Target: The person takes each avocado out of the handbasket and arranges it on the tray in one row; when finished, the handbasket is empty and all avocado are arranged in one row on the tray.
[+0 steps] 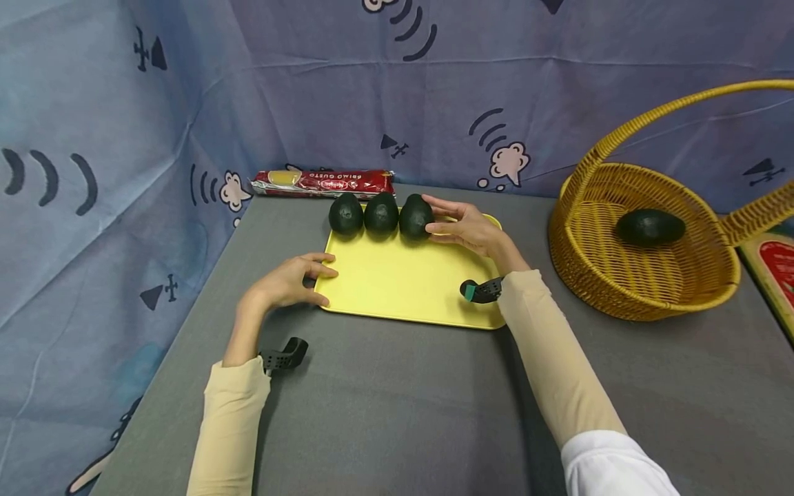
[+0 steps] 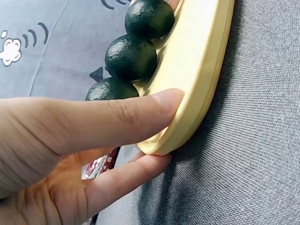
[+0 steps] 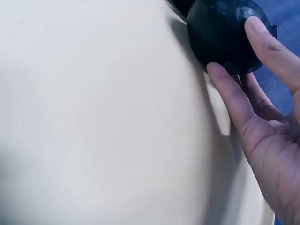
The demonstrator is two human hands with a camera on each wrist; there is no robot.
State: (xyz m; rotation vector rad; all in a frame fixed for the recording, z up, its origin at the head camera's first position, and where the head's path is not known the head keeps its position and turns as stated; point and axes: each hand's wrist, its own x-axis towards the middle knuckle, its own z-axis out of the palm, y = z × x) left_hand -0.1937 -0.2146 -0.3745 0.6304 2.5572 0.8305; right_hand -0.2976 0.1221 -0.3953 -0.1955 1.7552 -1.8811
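Three dark green avocados stand side by side along the far edge of a yellow tray (image 1: 403,282): a left avocado (image 1: 345,214), a middle avocado (image 1: 381,215) and a right avocado (image 1: 414,217). My right hand (image 1: 468,231) holds the right avocado from its right side, fingertips spread against its skin; the right wrist view shows the contact on this avocado (image 3: 225,35). At the tray's left end, my left hand (image 1: 288,281) pinches the rim. In the left wrist view the thumb (image 2: 136,117) lies over the rim, with a finger against its outer side.
A yellow wicker basket (image 1: 567,255) with a tall handle stands at the right, another avocado (image 1: 650,227) lying inside. Behind the tray lies a red packet (image 1: 335,183) with upside-down print. A green-edged box (image 1: 772,269) is partly hidden behind the basket. Patterned cloth (image 1: 347,103) hangs along the back.
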